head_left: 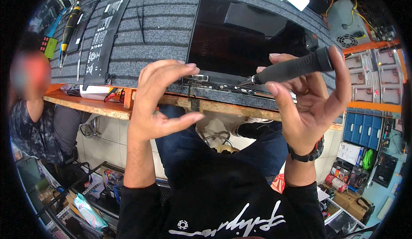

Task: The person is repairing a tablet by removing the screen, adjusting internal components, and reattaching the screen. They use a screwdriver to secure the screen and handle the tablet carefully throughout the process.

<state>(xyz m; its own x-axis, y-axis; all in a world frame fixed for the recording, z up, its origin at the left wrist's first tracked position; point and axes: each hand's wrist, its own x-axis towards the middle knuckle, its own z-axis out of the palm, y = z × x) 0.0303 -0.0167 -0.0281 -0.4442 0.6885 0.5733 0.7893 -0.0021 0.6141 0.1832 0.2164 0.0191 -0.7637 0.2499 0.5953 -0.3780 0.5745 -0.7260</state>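
A dark, glossy laptop screen [219,50] lies face up on a grey ribbed mat [165,20], its bare lower strip along the bench edge toward me. My right hand [311,110] is closed around a black-handled screwdriver [296,68], tilted so that its tip meets that strip left of the middle. At the screen's lower left corner, beside a metal hinge [200,79], is my left hand [154,95]. Its thumb and fingers are spread apart in a C, with nothing between them; the fingertips reach the corner. A short dark cable [194,101] hangs over the edge below it.
Left on the mat lie a flat black laptop battery [103,41], tweezers [140,22] and a yellow-black screwdriver [70,28]. Another person [38,114] sits at the left. A power supply box [345,22] and shelves with blue drawers [362,129] stand at the right.
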